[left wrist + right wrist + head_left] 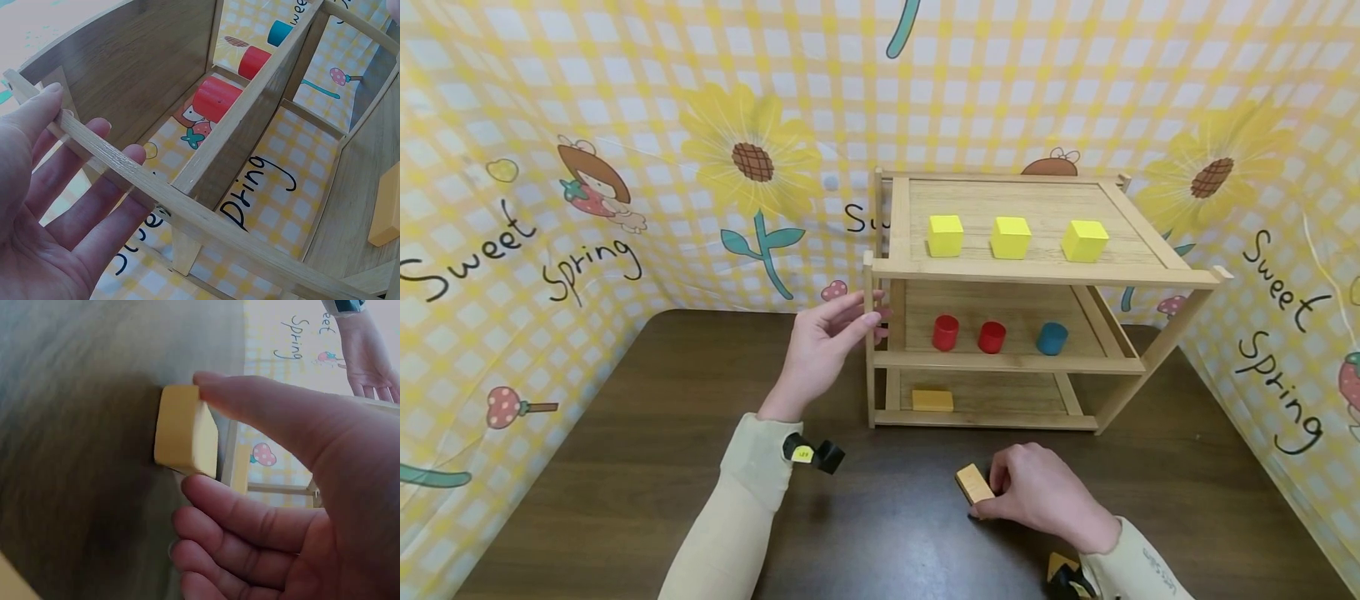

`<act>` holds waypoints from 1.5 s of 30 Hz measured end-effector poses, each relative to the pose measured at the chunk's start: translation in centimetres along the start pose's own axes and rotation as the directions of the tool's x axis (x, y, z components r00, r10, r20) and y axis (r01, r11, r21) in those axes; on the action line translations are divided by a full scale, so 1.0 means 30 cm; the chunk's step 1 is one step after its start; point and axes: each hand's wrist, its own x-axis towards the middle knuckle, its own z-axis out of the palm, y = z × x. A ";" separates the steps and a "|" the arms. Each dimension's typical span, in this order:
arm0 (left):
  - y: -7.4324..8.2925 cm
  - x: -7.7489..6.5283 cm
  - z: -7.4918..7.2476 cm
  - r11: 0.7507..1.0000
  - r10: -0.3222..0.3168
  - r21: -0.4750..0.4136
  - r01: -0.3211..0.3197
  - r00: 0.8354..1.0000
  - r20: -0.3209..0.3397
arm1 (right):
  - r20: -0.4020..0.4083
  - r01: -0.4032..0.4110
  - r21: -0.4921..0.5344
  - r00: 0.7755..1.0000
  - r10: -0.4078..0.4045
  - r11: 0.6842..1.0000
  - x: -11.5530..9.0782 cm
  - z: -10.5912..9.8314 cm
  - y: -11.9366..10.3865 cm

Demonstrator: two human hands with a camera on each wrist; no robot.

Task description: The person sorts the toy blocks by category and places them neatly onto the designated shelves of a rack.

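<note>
My left hand point(820, 350) is at the left front post of a three-tier wooden shelf rack point(1007, 363). In the left wrist view the thumb lies over the post and the fingers point(94, 212) pass behind it. My right hand point(1048, 492) pinches an orange-yellow wooden block point(975, 483) between thumb and index finger, in front of the rack and low over the table. The right wrist view shows the block point(178, 428) end-on, its far side hidden. A similar block point(932, 401) lies on the bottom shelf at left.
Three yellow cubes point(1011, 238) stand on the top shelf. The middle shelf carries two red cylinders point(946, 333) and a blue cylinder point(1052, 338). Another orange-yellow block point(1058, 565) lies partly hidden by the right wrist. A checked cloth point(625, 125) encloses the dark table point(647, 467).
</note>
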 end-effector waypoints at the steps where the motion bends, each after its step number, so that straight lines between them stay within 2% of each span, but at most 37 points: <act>1: -0.001 0.000 0.000 1.000 0.000 -0.003 0.000 1.000 0.001 | 0.007 -0.005 -0.004 1.000 0.005 1.000 -0.002 -0.004 0.003; 10: 0.000 -0.001 -0.001 1.000 -0.008 0.001 0.008 1.000 0.000 | 0.067 0.010 0.004 0.998 -0.011 1.000 -0.011 -0.019 0.022; 16: 0.000 0.000 -0.001 1.000 -0.006 0.004 0.006 1.000 0.004 | 0.075 0.002 0.067 0.997 -0.008 0.998 -0.009 -0.023 0.030; 23: -0.001 0.001 -0.001 1.000 -0.006 0.001 0.006 1.000 0.002 | 0.012 0.040 0.156 0.999 -0.043 0.987 -0.001 -0.026 0.049; 29: 0.000 0.000 -0.002 1.000 -0.007 0.005 0.007 1.000 0.004 | -0.002 0.068 0.200 0.998 -0.068 0.977 0.007 -0.031 0.063; 45: -0.003 0.000 -0.003 1.000 -0.002 0.000 0.002 1.000 0.004 | -0.075 0.073 0.228 0.996 -0.057 0.971 0.012 -0.046 0.074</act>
